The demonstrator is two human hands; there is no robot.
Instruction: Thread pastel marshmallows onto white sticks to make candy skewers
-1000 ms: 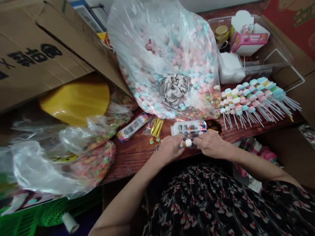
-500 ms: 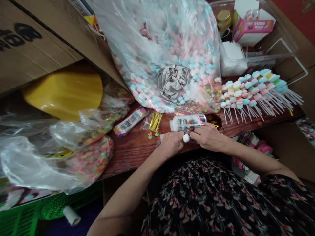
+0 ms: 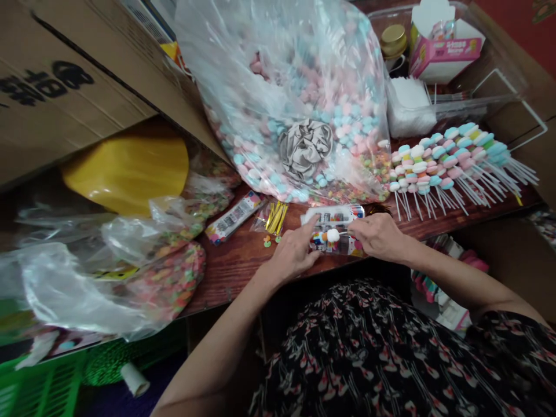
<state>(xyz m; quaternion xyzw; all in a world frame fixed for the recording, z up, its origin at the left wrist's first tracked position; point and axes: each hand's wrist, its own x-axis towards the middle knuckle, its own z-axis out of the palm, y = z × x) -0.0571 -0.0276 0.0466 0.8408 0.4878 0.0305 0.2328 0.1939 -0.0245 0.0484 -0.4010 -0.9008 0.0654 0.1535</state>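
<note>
While both hands work just in front of the bag (image 3: 299,110), the right hand (image 3: 379,236) pinches the thin stick of a white-tipped candy skewer (image 3: 333,234) between narrowly closed fingers. The left hand (image 3: 294,253) lies beside it, forefinger extended onto a clear printed packet (image 3: 336,245); whether that hand grips the packet, I cannot tell. Work in hand: one skewer held across the packet, at the packet's upper face. Whether the stick has entered the packet cannot be determined. The counter (image 3: 230,275), of reddish wood grain, carries gold twist ties (image 3: 273,217) to the bag's near side. Rows of skewers (image 3: 447,168) lie to the bag's right, a pink box (image 3: 443,52) stands behind it on the right, and a cardboard carton (image 3: 65,81) leans at its left.
</note>
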